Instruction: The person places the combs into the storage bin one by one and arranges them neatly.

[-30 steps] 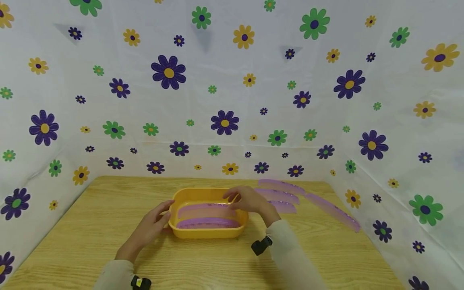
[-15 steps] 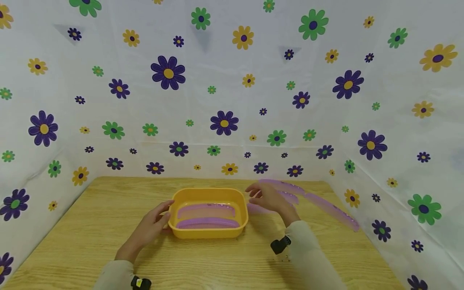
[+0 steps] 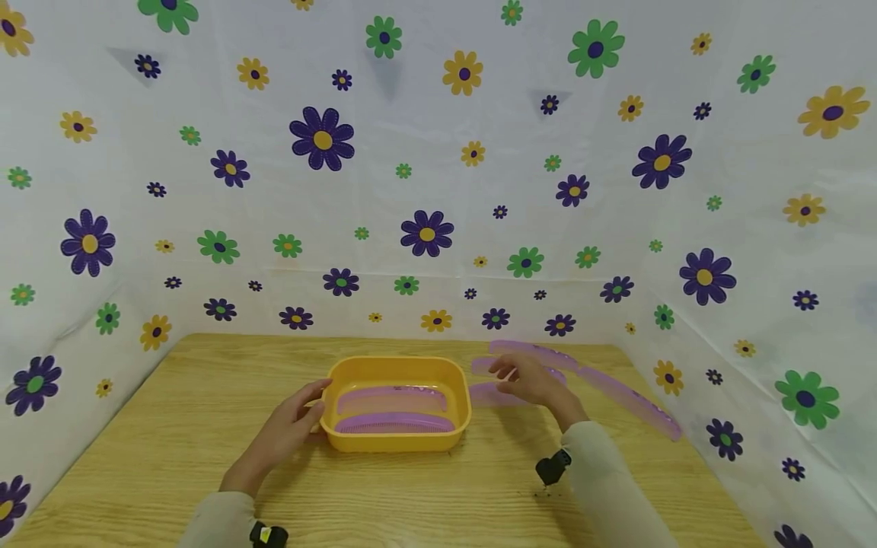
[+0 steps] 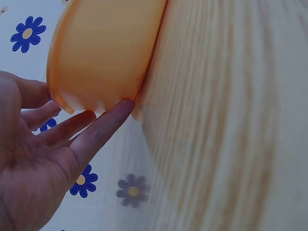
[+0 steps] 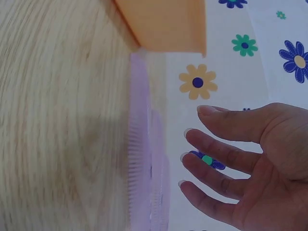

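Observation:
A yellow plastic tray [image 3: 396,442] stands on the wooden table, with two purple combs lying inside: one at the back [image 3: 390,398], one nearer the front [image 3: 393,423]. My left hand [image 3: 286,423] touches the tray's left end, its fairly straight fingertips against the outer wall [image 4: 101,62] in the left wrist view. To the right of the tray, my right hand [image 3: 533,380] hovers over more purple combs with nothing in it. Its fingers are spread and relaxed beside a comb [image 5: 139,144] in the right wrist view. It partly hides the middle comb [image 3: 483,366] and the nearest comb [image 3: 489,394].
Another comb [image 3: 527,350] lies at the table's back edge, and one more comb [image 3: 630,399] slants along the right side. A flowered white cloth [image 3: 438,190] walls the wooden table [image 3: 384,502] at the back and both sides.
My right hand has left the back comb inside the tray and moved right, over the combs on the table. My left hand and the tray have stayed in place.

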`<state>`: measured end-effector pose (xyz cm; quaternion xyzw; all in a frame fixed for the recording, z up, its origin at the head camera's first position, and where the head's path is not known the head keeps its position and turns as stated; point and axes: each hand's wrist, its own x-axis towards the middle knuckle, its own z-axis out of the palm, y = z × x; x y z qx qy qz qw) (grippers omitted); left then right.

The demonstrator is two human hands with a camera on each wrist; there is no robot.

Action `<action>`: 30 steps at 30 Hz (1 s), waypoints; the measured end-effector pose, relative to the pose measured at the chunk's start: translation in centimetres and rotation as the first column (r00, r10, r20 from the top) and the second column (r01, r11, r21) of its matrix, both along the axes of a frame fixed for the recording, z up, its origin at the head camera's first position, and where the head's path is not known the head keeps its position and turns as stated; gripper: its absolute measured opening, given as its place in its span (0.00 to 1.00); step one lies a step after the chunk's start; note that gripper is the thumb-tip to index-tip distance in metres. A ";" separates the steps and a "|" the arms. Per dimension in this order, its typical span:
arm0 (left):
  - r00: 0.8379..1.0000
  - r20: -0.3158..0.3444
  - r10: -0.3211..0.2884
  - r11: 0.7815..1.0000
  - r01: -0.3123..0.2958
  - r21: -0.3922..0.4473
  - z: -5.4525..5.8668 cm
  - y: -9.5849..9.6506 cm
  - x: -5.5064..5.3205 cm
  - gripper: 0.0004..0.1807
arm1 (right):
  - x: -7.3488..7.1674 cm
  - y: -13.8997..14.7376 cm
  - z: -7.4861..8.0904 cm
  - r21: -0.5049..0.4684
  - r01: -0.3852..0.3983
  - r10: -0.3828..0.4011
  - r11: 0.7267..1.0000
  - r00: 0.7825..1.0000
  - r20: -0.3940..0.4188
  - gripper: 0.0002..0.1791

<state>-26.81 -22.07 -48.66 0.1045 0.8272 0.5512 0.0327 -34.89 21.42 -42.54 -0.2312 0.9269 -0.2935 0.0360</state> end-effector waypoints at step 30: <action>1.000 0.005 0.018 1.000 -0.017 -0.018 0.2 0.2 0.2 0.27 | -1.3 2.3 -2.5 0.084 0.033 -0.028 0.996 0.997 -0.067 0.12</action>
